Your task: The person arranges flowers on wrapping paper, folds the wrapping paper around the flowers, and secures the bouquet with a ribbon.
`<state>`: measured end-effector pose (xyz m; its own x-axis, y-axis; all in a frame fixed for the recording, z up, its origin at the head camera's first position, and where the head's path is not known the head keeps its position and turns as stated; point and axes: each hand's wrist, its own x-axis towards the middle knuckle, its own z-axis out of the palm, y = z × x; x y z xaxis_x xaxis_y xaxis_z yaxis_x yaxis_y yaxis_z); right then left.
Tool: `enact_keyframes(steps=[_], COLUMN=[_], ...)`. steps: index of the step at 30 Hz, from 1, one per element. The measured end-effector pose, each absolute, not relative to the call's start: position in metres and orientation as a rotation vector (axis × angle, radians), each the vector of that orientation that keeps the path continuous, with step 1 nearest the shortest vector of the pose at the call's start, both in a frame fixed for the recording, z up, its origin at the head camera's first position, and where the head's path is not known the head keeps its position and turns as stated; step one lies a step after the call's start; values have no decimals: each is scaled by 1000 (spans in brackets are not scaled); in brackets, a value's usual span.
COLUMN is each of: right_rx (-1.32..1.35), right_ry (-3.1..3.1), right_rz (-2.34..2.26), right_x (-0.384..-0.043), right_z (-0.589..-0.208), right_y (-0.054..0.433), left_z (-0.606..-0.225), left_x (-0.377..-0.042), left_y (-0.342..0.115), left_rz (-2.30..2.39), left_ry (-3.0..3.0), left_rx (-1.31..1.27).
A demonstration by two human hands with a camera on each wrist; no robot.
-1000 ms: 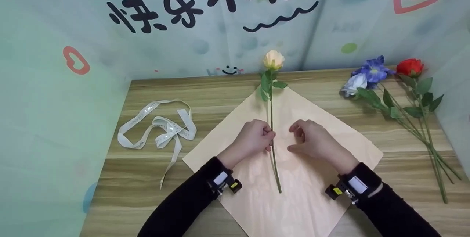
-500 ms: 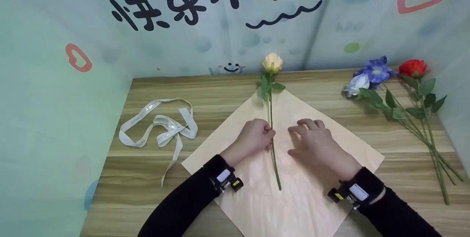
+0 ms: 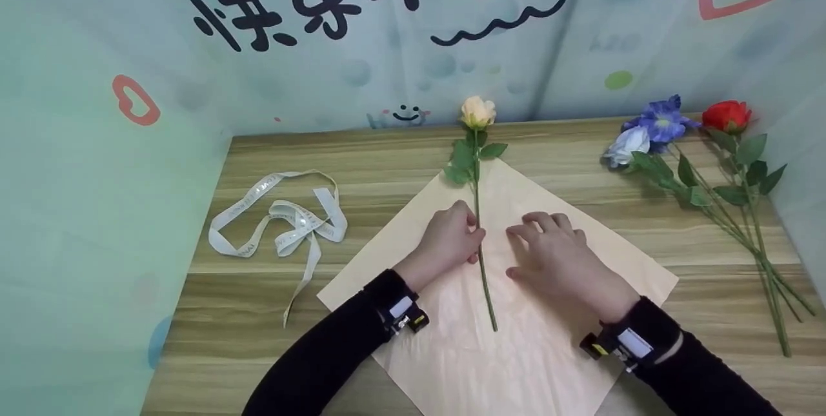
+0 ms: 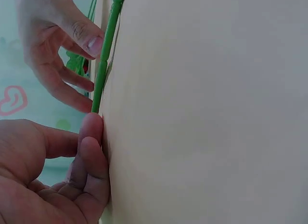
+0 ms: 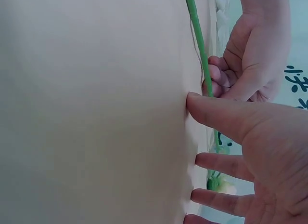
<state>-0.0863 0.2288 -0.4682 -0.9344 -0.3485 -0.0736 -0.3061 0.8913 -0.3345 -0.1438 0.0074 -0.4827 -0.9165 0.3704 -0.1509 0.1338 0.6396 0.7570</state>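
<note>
A peach rose (image 3: 478, 113) with a long green stem lies over a square sheet of beige wrapping paper (image 3: 445, 338), its bloom beyond the paper's far corner. My left hand (image 3: 448, 235) pinches the stem near its middle; the left wrist view shows the green stem (image 4: 108, 46) running up from the fingertips. To the right of the stem, my right hand (image 3: 558, 255) has its fingers spread and holds nothing. In the right wrist view, the thumb and fingertips of the right hand (image 5: 274, 156) touch the paper.
A loosely looped white printed ribbon (image 3: 297, 229) lies on the wooden table (image 3: 245, 313) at the left. On the right are a red rose (image 3: 727, 117), a purple flower (image 3: 663, 120) and a pale blue flower (image 3: 627, 147), their stems crossing. A printed backdrop (image 3: 310, 87) stands behind.
The right hand has spread its fingers and flattened toward the paper. The rose has turned a little about its stem, its leaves showing differently. The left hand keeps its pinch.
</note>
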Motion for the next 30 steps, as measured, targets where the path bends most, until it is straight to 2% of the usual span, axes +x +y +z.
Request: enact_keyframes(steps=[8, 14, 21, 25, 30], right_rx=[-517, -517, -90, 174, 313], right_ry=[2928, 2981, 2987, 3033, 3034], right_rz=[-500, -661, -795, -745, -573], right_x=[-90, -101, -120, -114, -101], right_z=[-461, -450, -432, -431, -438], right_y=[237, 270, 365, 428, 478], left_z=[-480, -473, -472, -472, -468], left_x=[-146, -143, -136, -133, -132], left_y=[12, -5, -46, -55, -60], left_rz=[1092, 1059, 1044, 1026, 953], left_ry=[2599, 2638, 2866, 2950, 3024], left_rx=[454, 522, 540, 575, 580])
